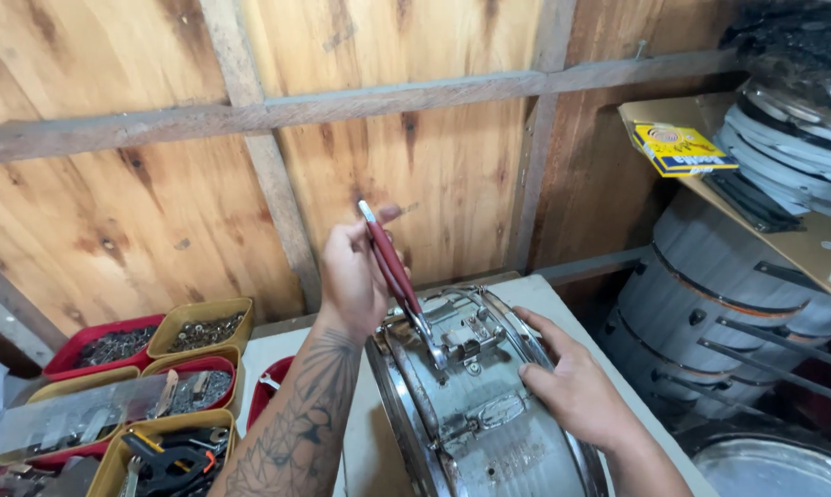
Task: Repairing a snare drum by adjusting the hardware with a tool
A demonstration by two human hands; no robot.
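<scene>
A wall of bare wooden boards with rough cross-beams backs a pale worktop in what looks like a cluttered workshop. On the worktop a silver metal drum lies on its side, its shell with the small metal fittings turned up. The left hand is closed around the red handles of a pair of pliers, held upright above the drum, the metal nose down on a fitting near the top of the shell. The right hand lies open and flat against the drum's near side, fingers spread over the shell and rim, steadying it. To the left sit red and yellow trays filled with screws and small hardware, one near the bottom holding dark tools. To the right a shelf carries a yellow box and a stack of metal hoops; below it more grey drums are stacked against the wall.
</scene>
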